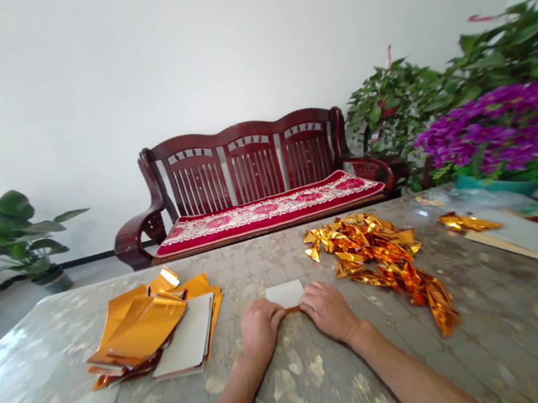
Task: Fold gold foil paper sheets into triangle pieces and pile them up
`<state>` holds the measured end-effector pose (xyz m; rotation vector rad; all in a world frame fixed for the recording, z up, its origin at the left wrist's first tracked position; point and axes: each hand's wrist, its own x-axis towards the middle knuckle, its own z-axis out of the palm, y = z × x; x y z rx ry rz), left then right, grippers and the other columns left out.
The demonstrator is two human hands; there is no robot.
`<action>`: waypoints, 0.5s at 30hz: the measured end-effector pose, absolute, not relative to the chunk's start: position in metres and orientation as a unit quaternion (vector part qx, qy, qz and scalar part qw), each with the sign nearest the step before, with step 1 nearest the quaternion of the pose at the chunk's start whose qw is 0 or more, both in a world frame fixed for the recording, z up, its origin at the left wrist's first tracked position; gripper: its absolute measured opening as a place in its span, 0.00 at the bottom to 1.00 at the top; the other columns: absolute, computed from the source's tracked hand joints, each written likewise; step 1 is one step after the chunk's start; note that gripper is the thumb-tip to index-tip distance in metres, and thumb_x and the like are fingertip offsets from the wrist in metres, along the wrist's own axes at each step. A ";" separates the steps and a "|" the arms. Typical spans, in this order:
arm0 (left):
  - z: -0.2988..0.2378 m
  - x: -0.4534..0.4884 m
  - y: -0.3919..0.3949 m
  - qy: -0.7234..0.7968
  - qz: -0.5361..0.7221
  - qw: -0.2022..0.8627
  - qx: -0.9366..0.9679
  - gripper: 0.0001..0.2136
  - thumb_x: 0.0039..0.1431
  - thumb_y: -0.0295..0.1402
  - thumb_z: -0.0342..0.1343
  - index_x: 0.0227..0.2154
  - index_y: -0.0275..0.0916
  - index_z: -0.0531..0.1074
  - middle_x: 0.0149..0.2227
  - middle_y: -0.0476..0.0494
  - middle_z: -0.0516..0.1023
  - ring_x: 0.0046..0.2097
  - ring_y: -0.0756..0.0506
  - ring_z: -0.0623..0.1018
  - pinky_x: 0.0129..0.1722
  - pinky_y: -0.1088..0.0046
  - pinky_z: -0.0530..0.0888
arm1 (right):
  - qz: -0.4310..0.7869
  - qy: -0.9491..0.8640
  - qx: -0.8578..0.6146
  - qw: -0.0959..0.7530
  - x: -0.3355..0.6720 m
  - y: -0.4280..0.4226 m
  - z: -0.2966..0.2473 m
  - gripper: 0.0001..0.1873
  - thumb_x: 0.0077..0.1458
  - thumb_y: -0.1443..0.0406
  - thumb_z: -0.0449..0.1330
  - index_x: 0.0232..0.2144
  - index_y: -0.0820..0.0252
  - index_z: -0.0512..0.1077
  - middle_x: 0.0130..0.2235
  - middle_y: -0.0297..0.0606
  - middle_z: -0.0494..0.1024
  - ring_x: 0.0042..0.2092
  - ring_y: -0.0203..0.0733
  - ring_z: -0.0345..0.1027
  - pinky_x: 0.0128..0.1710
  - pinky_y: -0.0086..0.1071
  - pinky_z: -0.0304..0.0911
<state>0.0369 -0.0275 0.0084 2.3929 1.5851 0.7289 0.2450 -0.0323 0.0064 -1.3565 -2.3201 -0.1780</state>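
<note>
Your two bare, slender forearms, the left one (227,396) and the right one (410,369), come up from the lower edge of the view and slant inward towards each other. Your bare, rounded left hand (259,327) is turned back upward, its fingers curled in and its thumb pointing towards the right. Your bare, broader-looking right hand (328,309) mirrors it, knuckles raised and fingers bent, angled leftward from the wrist (356,332). Both hands are close together but apart, fingertips drawn in and lowered.
</note>
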 end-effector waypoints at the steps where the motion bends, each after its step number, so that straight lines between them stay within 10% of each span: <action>1: 0.009 0.037 -0.027 0.546 0.247 0.106 0.794 0.10 0.62 0.35 0.55 0.29 0.43 0.79 0.33 0.46 0.79 0.40 0.45 0.75 0.41 0.71 0.66 | -0.054 -0.838 -0.494 0.226 0.245 -0.031 0.005 0.10 0.63 0.65 0.57 0.29 0.57 0.73 0.33 0.35 0.74 0.39 0.40 0.62 0.39 0.33 0.54; 15: 0.012 0.036 -0.023 0.620 0.238 0.168 0.728 0.10 0.60 0.36 0.56 0.27 0.41 0.78 0.31 0.49 0.79 0.37 0.48 0.74 0.37 0.75 0.63 | -0.029 -0.823 -0.521 0.225 0.246 -0.027 0.001 0.09 0.64 0.64 0.56 0.31 0.57 0.73 0.33 0.34 0.75 0.39 0.41 0.64 0.40 0.33 0.55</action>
